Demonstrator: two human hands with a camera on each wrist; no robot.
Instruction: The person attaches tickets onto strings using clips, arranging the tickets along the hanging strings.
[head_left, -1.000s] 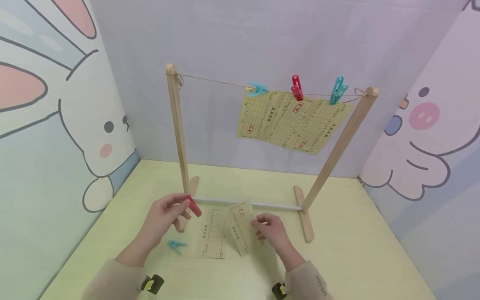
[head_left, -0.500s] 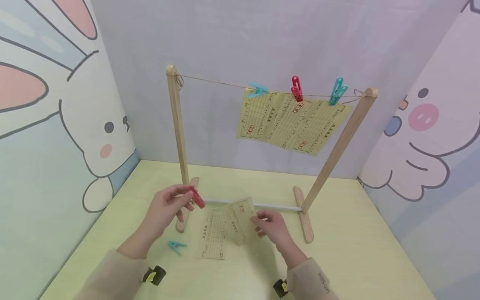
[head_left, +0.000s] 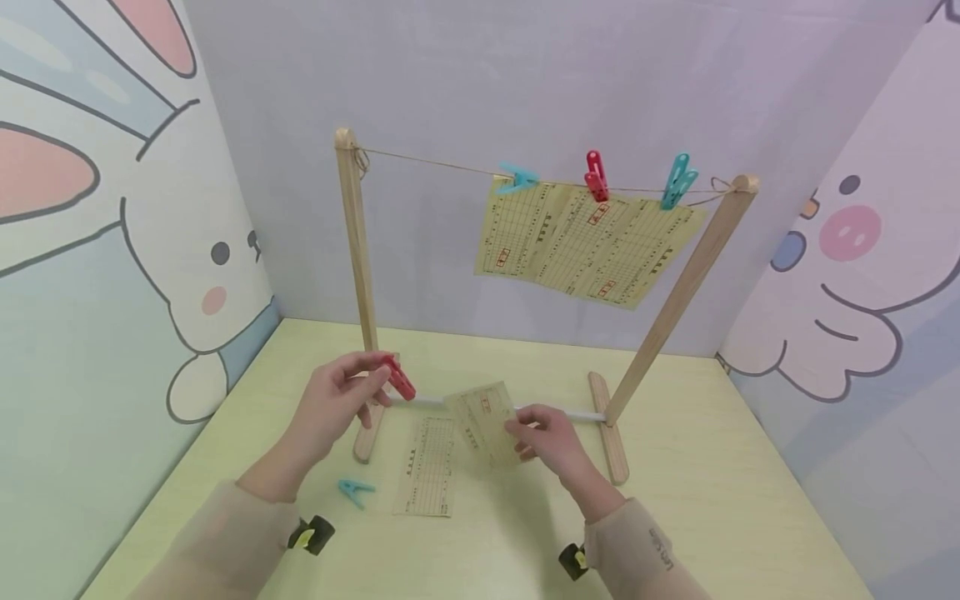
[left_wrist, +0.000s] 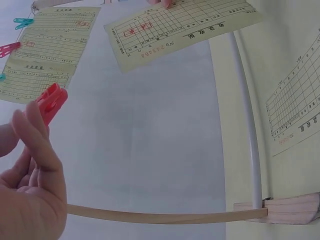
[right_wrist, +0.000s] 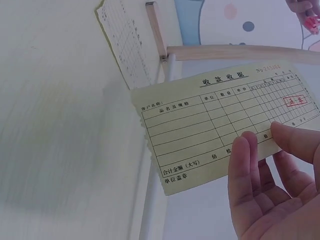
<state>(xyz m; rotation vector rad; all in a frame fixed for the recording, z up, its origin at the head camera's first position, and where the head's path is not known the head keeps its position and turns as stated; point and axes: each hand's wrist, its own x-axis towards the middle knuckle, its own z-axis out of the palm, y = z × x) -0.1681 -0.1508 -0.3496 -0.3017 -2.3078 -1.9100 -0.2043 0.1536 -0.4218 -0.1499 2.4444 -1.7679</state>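
A: Head view?
B: Left hand [head_left: 339,402]: grip nearly closed, pinching red plastic clothespin [head_left: 399,378]. Right hand [head_left: 553,439]: likewise, pinching pale-yellow printed paper slip [head_left: 486,421], raised above pale-yellow desk [head_left: 690,483].
A: Left wrist?
B: Clothespin, projecting from fingertips.
A: Right wrist?
B: Slip, thumb on printed face.

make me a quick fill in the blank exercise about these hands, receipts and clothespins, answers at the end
1. The left hand pinches a clothespin that is coloured ____.
2. Exactly ____ clothespins grip the string above the hanging receipts.
3. Of the two hands, the loose blue clothespin lies nearer to the ____ one.
4. The right hand holds up one receipt, while another receipt lies on the ____.

Missing words: red; three; left; table
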